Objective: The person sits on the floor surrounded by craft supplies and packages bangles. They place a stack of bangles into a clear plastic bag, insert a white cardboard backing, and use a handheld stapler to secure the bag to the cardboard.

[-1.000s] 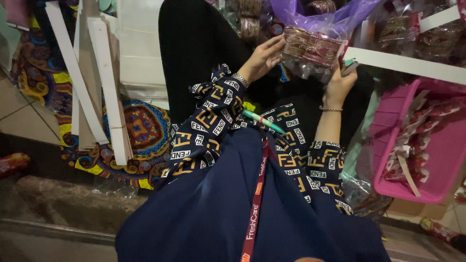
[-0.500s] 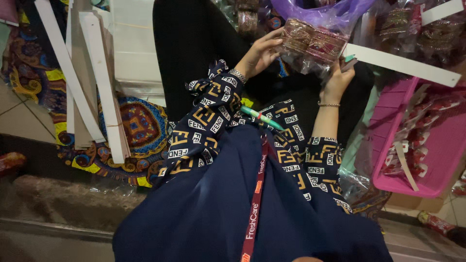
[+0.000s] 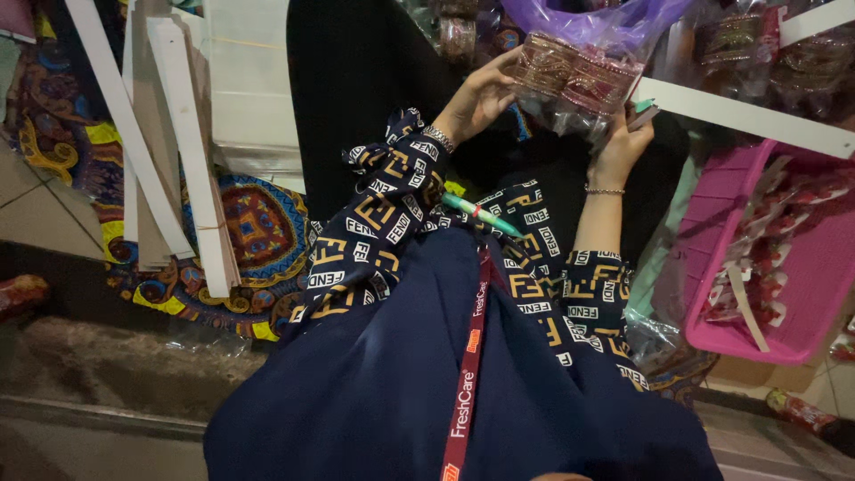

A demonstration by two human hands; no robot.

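Left hand [image 3: 476, 98] & right hand [image 3: 619, 147], fingers grasping clear plastic pack of red-gold bangles [image 3: 574, 80], held far centre above lap, under purple plastic bag [image 3: 588, 22]. Pink plastic basket [image 3: 704, 258] right.

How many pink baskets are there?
1. The pink basket sits at the right edge, beside the person's right hand, with red wrapped items inside. Others may be hidden outside the picture.
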